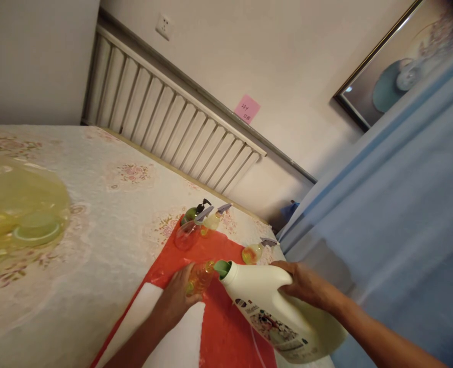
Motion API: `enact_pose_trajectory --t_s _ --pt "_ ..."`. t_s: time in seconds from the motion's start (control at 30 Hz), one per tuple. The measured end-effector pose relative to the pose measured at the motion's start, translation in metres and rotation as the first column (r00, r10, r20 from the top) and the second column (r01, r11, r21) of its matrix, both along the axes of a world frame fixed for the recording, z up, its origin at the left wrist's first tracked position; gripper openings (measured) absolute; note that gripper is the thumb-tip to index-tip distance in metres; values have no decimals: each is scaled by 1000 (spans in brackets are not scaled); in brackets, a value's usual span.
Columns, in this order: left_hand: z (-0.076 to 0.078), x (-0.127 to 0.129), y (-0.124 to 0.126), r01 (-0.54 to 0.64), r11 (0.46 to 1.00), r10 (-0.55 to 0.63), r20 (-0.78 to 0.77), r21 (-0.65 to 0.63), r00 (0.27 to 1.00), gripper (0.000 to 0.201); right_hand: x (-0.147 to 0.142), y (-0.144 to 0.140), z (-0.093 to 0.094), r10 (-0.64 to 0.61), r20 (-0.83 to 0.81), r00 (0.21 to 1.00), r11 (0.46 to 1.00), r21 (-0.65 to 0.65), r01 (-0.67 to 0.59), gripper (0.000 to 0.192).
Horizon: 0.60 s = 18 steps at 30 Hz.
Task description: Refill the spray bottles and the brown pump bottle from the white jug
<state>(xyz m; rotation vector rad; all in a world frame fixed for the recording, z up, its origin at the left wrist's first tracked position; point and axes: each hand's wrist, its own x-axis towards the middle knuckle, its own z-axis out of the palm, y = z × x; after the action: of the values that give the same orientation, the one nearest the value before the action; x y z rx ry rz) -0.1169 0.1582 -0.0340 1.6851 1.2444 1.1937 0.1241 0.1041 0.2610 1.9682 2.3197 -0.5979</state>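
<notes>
Cream plastic jug [268, 301], gripped by the right hand [306, 283], tilts its green spout [222, 268] at the mouth of a clear bottle [202, 276] grasped in the left hand [178, 294] over red sheeting [226, 317]; yellowish liquid shows inside the bottle.

This looks like a home. A flowered tablecloth [103, 230] lies near, a radiator [168, 120] far, a picture [390, 84] and curtain [402, 204] right.
</notes>
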Motion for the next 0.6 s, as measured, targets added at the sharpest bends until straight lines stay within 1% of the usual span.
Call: enact_pose_trajectory --t_s 0.3,0.6 --pt "3 -1 -1 12 1000 -12 0 -16 1000 79 1 1 -1 -8 8 1000 1000 3 8 35" --pt "2 0 0 15 1000 -15 -1 -19 1000 80 -4 1 1 -19 19 1000 1000 -8 19 34"
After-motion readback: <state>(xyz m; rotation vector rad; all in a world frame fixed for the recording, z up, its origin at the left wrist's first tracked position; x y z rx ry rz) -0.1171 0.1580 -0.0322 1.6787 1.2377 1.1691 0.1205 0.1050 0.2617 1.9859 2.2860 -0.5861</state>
